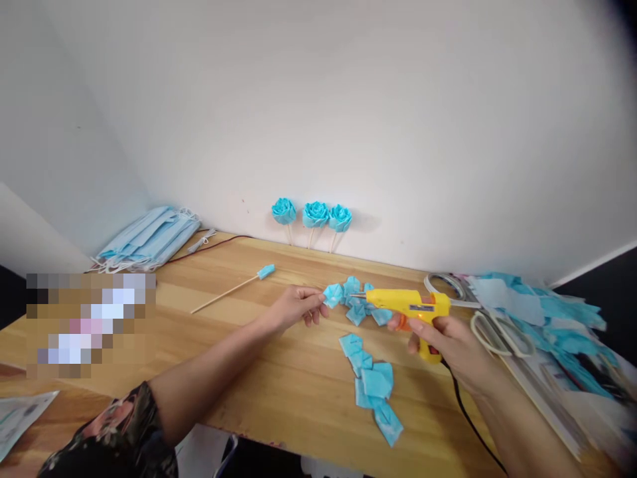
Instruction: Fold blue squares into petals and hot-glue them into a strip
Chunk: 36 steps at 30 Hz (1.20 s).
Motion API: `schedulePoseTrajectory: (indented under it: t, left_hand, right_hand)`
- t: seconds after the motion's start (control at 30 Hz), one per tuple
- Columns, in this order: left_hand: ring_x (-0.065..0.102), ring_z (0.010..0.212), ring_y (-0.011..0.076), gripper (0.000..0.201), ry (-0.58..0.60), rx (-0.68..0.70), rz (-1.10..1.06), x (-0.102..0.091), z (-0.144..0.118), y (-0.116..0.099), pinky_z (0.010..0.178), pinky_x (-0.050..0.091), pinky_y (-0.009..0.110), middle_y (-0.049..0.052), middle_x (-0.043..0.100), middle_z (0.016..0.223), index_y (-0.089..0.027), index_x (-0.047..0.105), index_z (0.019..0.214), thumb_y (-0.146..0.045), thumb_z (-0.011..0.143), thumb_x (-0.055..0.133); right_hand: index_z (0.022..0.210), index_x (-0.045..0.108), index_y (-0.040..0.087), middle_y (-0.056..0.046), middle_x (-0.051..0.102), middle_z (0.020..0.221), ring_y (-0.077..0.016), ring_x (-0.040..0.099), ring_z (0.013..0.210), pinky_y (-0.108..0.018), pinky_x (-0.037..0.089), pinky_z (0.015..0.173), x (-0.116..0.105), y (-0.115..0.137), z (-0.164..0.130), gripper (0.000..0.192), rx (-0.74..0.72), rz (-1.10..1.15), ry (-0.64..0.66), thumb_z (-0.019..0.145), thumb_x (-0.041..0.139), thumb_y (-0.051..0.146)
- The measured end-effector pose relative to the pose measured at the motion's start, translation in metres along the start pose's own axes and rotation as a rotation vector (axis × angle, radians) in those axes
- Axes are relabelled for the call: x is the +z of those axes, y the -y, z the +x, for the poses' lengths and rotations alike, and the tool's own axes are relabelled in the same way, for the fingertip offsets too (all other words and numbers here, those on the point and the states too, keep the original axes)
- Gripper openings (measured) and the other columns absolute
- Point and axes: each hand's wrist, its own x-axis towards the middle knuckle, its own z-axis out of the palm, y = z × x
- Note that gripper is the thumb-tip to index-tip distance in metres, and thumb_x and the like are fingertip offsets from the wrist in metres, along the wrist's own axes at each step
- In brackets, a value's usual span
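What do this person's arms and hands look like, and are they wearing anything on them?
Both hands are bare: no gloves, rings or watch show. The left hand leads back along a bare forearm to a dark sleeve with a floral pattern near the elbow. The right hand has a bare forearm, with no sleeve in view.

A light wooden table [279,372] with visible grain carries a stack of blue face masks [149,239] at the far left, a thin wooden stick with a blue tip [231,290], folded blue fabric petals [373,385], white-handled scissors [490,318] and blue fabric scraps [562,318] at the right.
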Motion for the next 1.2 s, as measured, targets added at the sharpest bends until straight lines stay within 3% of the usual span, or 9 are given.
schedulePoseTrajectory:
  t: [0.13,0.3,0.57,1.03,1.2]
  left_hand:
    - [0.053,0.052,0.0084,0.041,-0.026,0.003,-0.008,-0.002,0.002,0.000,0.047,0.040,0.020,0.006,0.066,0.068,-0.012,0.063,0.070,-0.053,0.072,0.062]
    - [0.051,0.051,0.0082,0.034,-0.040,-0.030,0.013,0.000,0.003,-0.001,0.046,0.040,0.020,0.003,0.063,0.062,-0.013,0.063,0.066,-0.046,0.074,0.061]
    - [0.050,0.049,0.0080,0.033,-0.027,-0.046,0.036,0.000,0.002,-0.002,0.047,0.039,0.020,0.002,0.061,0.058,-0.012,0.063,0.064,-0.042,0.076,0.060]
    - [0.049,0.047,0.0061,0.028,-0.020,-0.064,0.021,0.001,0.002,-0.001,0.045,0.040,0.018,0.001,0.062,0.059,-0.011,0.063,0.064,-0.034,0.079,0.057]
    - [0.050,0.047,0.0063,0.028,-0.013,-0.061,0.022,0.000,0.002,-0.002,0.046,0.041,0.019,0.002,0.063,0.061,-0.011,0.064,0.065,-0.034,0.080,0.057]
  right_hand:
    - [0.079,0.067,0.016,-0.010,0.070,0.080,-0.0136,0.057,0.051,-0.026,0.049,0.047,0.019,-0.014,0.008,0.049,-0.074,0.039,-0.013,0.080,0.052,0.062]
    - [0.083,0.066,0.016,-0.009,0.068,0.078,-0.0132,0.055,0.054,-0.024,0.049,0.049,0.031,-0.031,0.004,0.048,-0.121,0.034,-0.016,0.085,0.047,0.060]
    - [0.076,0.067,0.018,-0.007,0.066,0.075,-0.0133,0.053,0.055,-0.026,0.048,0.054,0.031,-0.037,0.002,0.045,-0.162,-0.163,-0.028,0.089,0.042,0.053]
    - [0.072,0.063,0.021,-0.008,0.071,0.086,-0.0205,0.064,0.075,-0.027,0.049,0.057,0.032,-0.042,0.003,0.035,-0.211,-0.264,-0.066,0.090,0.043,0.043]
    - [0.069,0.064,0.022,-0.006,0.072,0.086,-0.0194,0.064,0.067,-0.028,0.047,0.057,0.033,-0.038,0.003,0.036,-0.234,-0.329,-0.087,0.089,0.042,0.043]
